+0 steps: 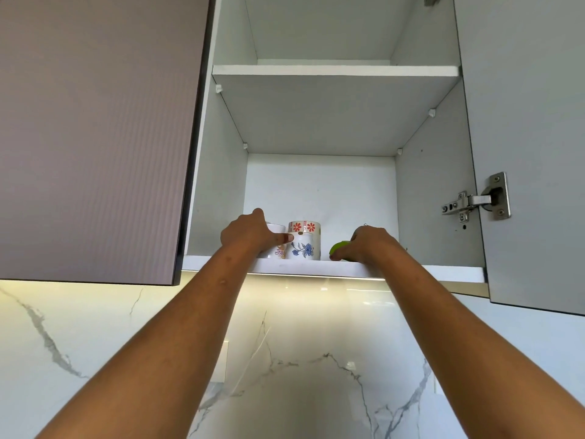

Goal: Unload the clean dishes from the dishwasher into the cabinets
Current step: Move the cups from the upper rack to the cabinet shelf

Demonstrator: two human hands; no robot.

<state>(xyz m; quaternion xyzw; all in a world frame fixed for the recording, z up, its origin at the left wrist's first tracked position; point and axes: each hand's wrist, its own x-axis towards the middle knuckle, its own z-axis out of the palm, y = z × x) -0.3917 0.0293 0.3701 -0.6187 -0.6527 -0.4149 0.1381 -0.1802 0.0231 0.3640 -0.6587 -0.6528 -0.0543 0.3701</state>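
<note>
The left grip [250, 232] hides most of a white cup with orange swirls [278, 251]. The right grip [364, 243] covers a bright green thing [337, 248], too hidden to name. Only the top of the red-flowered white cup [304, 226] shows.

Soft, even light fills the cabinet [319, 188]. Below the fingers [284, 238] a warm light strip [316, 276] throws glare across the glossy marble backsplash [316, 315]. Focus is sharp; wide-angle bending slants the closed door [95, 137].
</note>
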